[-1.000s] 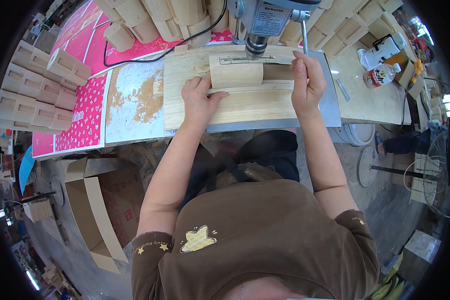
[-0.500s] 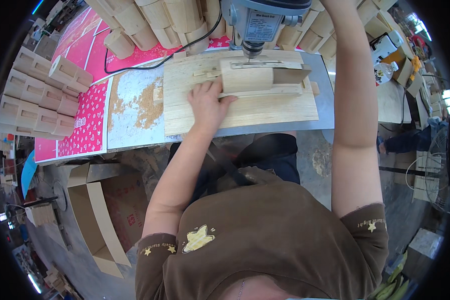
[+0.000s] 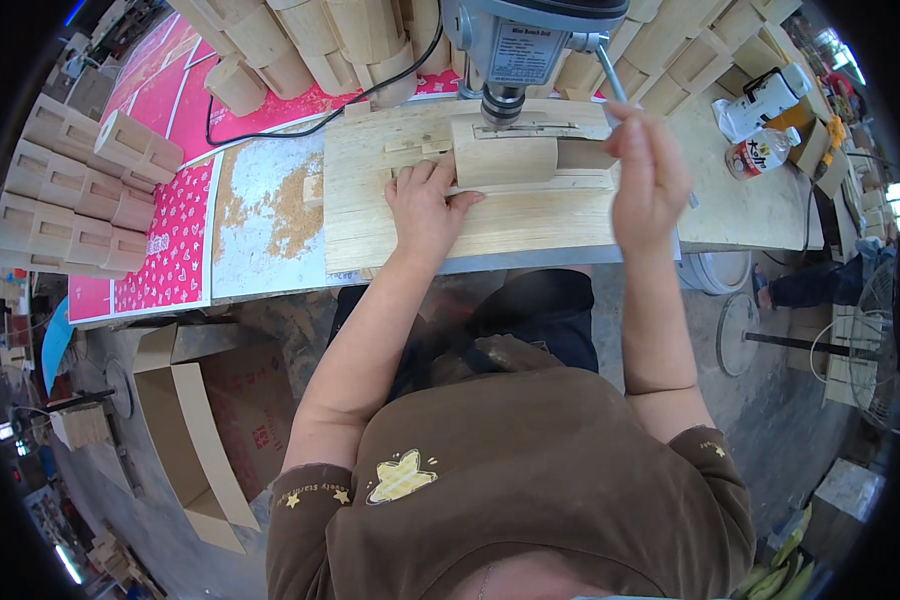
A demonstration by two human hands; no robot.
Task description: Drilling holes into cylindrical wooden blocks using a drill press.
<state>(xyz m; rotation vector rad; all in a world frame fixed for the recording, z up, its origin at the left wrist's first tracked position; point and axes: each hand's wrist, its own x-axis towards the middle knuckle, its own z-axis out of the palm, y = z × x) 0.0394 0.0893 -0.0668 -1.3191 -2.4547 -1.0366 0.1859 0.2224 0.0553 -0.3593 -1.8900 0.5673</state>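
My left hand (image 3: 425, 205) presses against the left end of a pale curved wooden piece (image 3: 515, 160), its thumb along the near side. The piece lies on a flat wooden board (image 3: 470, 235), with a long slot in its top. Above it is the drill press (image 3: 530, 45); its chuck (image 3: 502, 104) is close over the slot, and the bit cannot be made out. My right hand (image 3: 652, 180), slightly blurred, is closed on the end of the feed lever (image 3: 612, 72), right of the piece.
Pale wooden blocks (image 3: 80, 185) are stacked at the left, with several more behind the drill. A black cable (image 3: 300, 134) crosses the pink covering (image 3: 180, 225). Sawdust (image 3: 298, 210) lies left of the board. Bottles (image 3: 765, 152) stand at the right. A cardboard box (image 3: 195, 440) is on the floor.
My right hand has come down toward me with the lever, from beyond the upper edge. The chuck sits lower, nearer the wood. My left hand and the wooden piece have shifted slightly right.
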